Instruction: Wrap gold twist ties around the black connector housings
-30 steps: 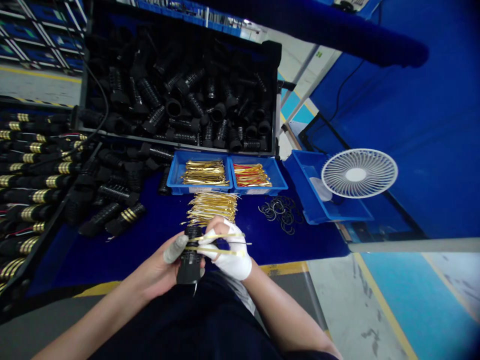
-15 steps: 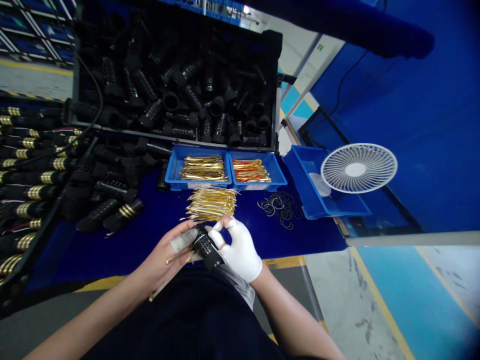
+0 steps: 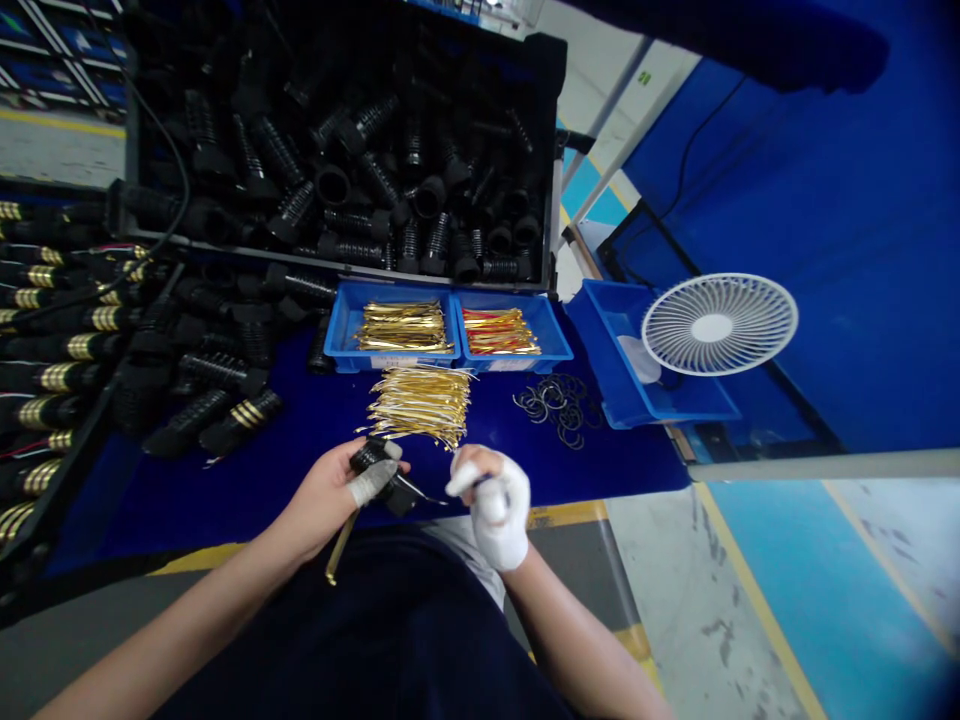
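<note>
A black ribbed part [image 3: 373, 456] is gripped in my left hand [image 3: 337, 490], which has a grey covering on the thumb. A thin pale wire [image 3: 421, 492] sticks out of the part to the right. Below the same hand hangs a gold strip [image 3: 341, 550]. My right hand [image 3: 497, 505], in a white glove with bare fingertips, is curled just right of the wire's end; whether it holds anything is hidden by blur. Beyond both hands lies a pile of gold strips with white wires [image 3: 420, 402] on the blue table surface [image 3: 300, 500].
Two small blue bins [image 3: 341, 340] hold gold strips and red-and-gold strips. Black rings [image 3: 559, 402] lie right of them, near a white fan [image 3: 718, 325]. Behind stands a large black crate [image 3: 551, 80] of ribbed parts; banded parts [image 3: 64, 377] fill the left.
My right hand has come away from the black part to the right and curled. My left hand has shifted slightly left with the part. The camera view has moved a little.
</note>
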`<act>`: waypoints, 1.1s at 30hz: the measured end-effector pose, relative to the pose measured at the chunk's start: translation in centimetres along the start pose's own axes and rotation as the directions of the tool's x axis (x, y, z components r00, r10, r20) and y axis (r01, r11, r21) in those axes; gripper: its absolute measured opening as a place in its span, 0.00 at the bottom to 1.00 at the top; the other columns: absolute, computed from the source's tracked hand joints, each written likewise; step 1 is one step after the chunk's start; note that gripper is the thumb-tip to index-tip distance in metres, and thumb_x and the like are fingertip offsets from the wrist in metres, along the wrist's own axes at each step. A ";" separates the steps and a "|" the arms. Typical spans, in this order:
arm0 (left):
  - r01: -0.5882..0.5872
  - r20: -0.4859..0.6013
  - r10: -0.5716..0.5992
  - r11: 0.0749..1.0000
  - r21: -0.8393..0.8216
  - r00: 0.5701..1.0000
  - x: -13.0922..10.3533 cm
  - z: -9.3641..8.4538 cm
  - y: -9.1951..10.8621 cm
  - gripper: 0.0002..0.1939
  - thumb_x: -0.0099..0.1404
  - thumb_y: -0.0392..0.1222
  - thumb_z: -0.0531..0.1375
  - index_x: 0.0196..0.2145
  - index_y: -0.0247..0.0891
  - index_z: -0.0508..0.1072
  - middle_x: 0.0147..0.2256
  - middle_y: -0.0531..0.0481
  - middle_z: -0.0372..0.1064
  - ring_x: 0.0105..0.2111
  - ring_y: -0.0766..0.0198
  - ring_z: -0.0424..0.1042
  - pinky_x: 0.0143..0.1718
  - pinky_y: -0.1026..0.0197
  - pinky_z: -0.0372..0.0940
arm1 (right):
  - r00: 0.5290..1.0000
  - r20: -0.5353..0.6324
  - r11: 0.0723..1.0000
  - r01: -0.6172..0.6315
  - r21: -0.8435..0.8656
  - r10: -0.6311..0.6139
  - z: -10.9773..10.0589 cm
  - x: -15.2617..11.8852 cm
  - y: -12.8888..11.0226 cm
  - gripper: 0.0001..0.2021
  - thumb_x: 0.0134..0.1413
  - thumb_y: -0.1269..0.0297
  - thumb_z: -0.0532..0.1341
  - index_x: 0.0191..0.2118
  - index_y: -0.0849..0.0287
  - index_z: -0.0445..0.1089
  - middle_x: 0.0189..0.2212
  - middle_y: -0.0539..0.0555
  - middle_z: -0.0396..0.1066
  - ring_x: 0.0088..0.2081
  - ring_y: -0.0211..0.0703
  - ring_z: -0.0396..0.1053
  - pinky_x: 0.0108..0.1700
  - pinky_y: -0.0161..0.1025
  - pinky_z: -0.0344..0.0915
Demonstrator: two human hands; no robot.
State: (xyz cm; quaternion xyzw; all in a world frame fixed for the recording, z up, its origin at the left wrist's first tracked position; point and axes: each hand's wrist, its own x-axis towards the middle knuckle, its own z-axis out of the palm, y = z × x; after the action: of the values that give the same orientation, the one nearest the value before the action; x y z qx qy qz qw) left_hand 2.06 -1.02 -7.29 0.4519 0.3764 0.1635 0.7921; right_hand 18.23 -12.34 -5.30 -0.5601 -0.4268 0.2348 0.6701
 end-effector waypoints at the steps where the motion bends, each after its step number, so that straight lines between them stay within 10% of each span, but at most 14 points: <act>1: -0.039 -0.022 0.040 0.999 0.033 0.999 0.0 0.0 -0.1 0.18 0.55 0.45 0.73 0.41 0.35 0.80 0.38 0.40 0.80 0.41 0.51 0.78 0.46 0.56 0.69 | 0.990 -0.127 0.986 -0.042 0.162 0.063 0.4 0.0 -0.4 0.27 0.67 0.41 0.48 0.21 0.53 0.60 0.15 0.46 0.50 0.17 0.39 0.52 0.24 0.41 0.55; 7: -0.074 -0.042 0.079 0.991 0.108 0.996 0.1 0.7 0.1 0.16 0.54 0.43 0.73 0.38 0.35 0.80 0.35 0.43 0.79 0.39 0.52 0.76 0.45 0.56 0.68 | 0.972 -0.155 0.768 -0.036 0.640 0.175 3.5 0.4 -0.6 0.24 0.67 0.46 0.52 0.21 0.53 0.58 0.13 0.43 0.44 0.15 0.35 0.42 0.20 0.37 0.50; 15: -0.122 -0.019 0.131 0.961 0.248 0.991 1.0 -0.2 -0.4 0.13 0.62 0.49 0.63 0.30 0.36 0.77 0.29 0.48 0.75 0.32 0.55 0.71 0.36 0.59 0.66 | 0.998 0.036 0.844 -0.069 0.531 0.059 5.8 1.8 0.9 0.26 0.60 0.40 0.60 0.21 0.56 0.68 0.11 0.45 0.52 0.15 0.36 0.51 0.22 0.39 0.53; 20: 0.041 -0.013 -0.042 0.996 -0.076 0.999 0.1 0.1 0.5 0.16 0.60 0.50 0.67 0.38 0.35 0.78 0.34 0.44 0.78 0.35 0.54 0.76 0.40 0.56 0.69 | 0.943 0.332 0.979 0.100 -0.180 -0.036 1.9 5.2 -0.1 0.12 0.66 0.56 0.58 0.37 0.56 0.75 0.27 0.51 0.72 0.29 0.41 0.69 0.36 0.39 0.67; 22: 0.102 -0.038 -0.111 0.977 -0.185 0.993 -0.3 0.0 1.3 0.17 0.57 0.48 0.71 0.41 0.35 0.78 0.36 0.42 0.79 0.36 0.54 0.77 0.40 0.57 0.70 | 0.915 0.377 0.814 0.327 -0.481 -0.145 -0.8 8.1 0.3 0.08 0.65 0.63 0.58 0.44 0.55 0.75 0.39 0.54 0.75 0.42 0.44 0.73 0.47 0.41 0.67; 25: 0.131 -0.039 -0.144 0.963 -0.236 0.989 -0.5 -0.4 2.5 0.20 0.53 0.45 0.74 0.42 0.38 0.76 0.38 0.42 0.80 0.35 0.52 0.79 0.34 0.56 0.73 | 0.947 0.256 0.612 0.321 -0.723 -0.194 -5.0 13.6 1.6 0.10 0.66 0.69 0.55 0.47 0.57 0.73 0.45 0.57 0.74 0.50 0.45 0.71 0.54 0.40 0.66; 29: 0.186 -0.027 -0.207 0.924 -0.333 0.978 -0.4 -0.9 3.2 0.22 0.58 0.57 0.69 0.44 0.43 0.74 0.33 0.45 0.78 0.27 0.55 0.77 0.29 0.54 0.74 | 0.947 0.304 0.316 0.259 -0.913 0.104 -8.5 19.3 3.2 0.09 0.63 0.72 0.57 0.45 0.58 0.74 0.47 0.57 0.73 0.48 0.45 0.72 0.51 0.38 0.66; 33: 0.219 0.002 -0.240 0.881 -0.419 0.971 -0.1 -1.8 3.4 0.22 0.57 0.60 0.69 0.38 0.38 0.77 0.30 0.50 0.71 0.25 0.62 0.72 0.28 0.56 0.75 | 0.881 0.408 0.272 0.343 -0.899 0.240 -9.5 21.4 3.5 0.05 0.58 0.69 0.63 0.39 0.57 0.76 0.41 0.56 0.76 0.40 0.45 0.73 0.45 0.37 0.66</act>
State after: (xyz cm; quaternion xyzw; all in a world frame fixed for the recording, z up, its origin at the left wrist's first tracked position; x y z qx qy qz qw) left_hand 0.87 1.83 -4.94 0.2209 0.4031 0.1562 0.8743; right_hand 37.96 0.28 -2.07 -0.7580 -0.6469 0.0342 0.0768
